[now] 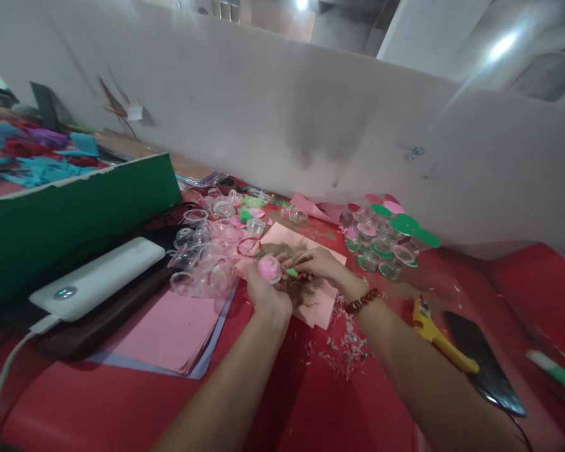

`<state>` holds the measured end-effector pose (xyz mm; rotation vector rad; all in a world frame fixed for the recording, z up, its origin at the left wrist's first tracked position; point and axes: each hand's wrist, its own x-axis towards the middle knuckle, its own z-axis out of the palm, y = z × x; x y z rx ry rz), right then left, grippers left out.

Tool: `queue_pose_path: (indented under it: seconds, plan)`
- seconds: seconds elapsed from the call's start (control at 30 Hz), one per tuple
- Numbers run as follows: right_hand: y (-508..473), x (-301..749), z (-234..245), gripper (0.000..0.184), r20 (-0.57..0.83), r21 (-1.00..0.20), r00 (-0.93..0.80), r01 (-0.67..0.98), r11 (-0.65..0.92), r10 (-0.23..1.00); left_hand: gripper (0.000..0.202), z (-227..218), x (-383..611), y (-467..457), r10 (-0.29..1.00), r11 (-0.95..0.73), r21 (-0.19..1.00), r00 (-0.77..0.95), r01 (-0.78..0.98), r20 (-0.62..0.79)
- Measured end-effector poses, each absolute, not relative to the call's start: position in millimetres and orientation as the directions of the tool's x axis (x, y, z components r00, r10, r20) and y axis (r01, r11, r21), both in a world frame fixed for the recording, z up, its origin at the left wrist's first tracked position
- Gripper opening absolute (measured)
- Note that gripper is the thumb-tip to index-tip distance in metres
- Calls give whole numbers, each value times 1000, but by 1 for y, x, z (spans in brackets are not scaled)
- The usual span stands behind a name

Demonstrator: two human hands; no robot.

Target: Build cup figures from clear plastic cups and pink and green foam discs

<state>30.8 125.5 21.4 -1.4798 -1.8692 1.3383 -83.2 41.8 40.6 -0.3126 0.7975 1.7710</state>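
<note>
My left hand (269,294) is closed around a small clear plastic cup (279,275) with a round pink piece (267,269) showing in it. Beside it, my right hand (316,262), with a red bead bracelet at the wrist, has its fingers bent together at a small green piece (292,272) that looks like paper. Its fingertips are partly hidden. Both hands are over pink sheets (327,307) smeared with brown powder. Many clear cups (216,242) lie heaped to the left, some with pink or red rims.
Cups with green and pink discs (403,224) stand at right. Nearer are yellow-handled cutters (442,345), a dark phone (484,361) and paper shreds (348,345). At left are a white power bank (98,276), pink paper (169,329) and a green box wall (80,226). A white partition (245,107) stands behind.
</note>
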Motion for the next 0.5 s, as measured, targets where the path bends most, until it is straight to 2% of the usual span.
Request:
queue_pose_path:
  seconds: [0.27,0.4,0.5]
  plan:
    - [130,26,26,15,-318,-823,-376,565,-57,870,28,38,-91,45,784,-216,369,-386,-904,-486]
    - [122,27,31,13,-302,-820,-372,571,-40,878,22,36,-94,48,808,-253,351,-397,-901,-436]
    - [114,29,38,13,-232,-813,-322,582,-1,918,27,36,-95,49,829,-265,335,-391,-904,-400]
